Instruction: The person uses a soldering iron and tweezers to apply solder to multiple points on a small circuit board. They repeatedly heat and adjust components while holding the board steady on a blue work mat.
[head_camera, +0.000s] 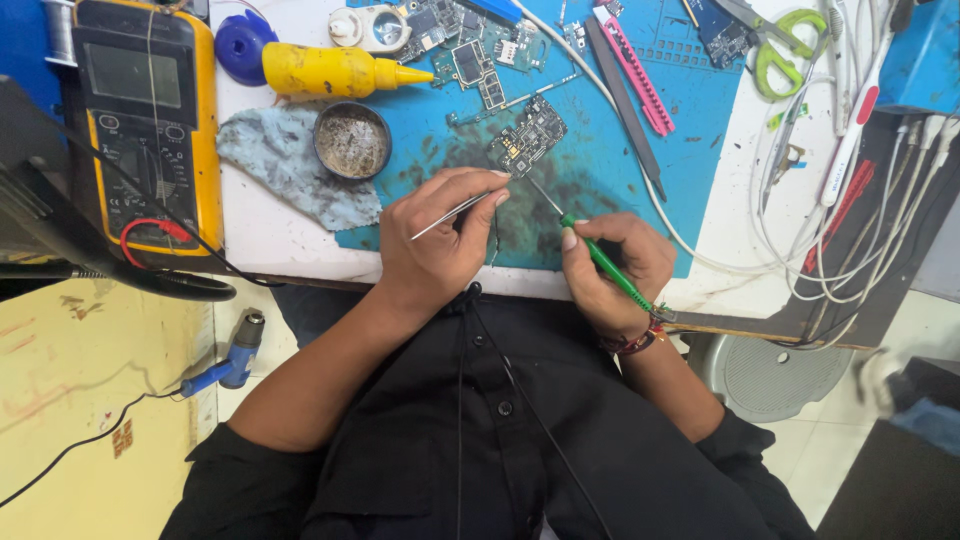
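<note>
My left hand (435, 245) pinches thin steel tweezers (452, 213); my right hand (615, 265) grips a green-handled iron (600, 262). A slip could, I judge, scorch the small dark circuit board (528, 135).

Tweezers (455, 213), green probe (600, 262) at circuit board (527, 136)

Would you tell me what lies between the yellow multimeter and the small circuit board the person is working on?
In the head view, between the multimeter and the circuit board lie a grey-blue cloth and a round metal tin resting at its edge.

Grey multimeter screen (132, 74), top left
</note>
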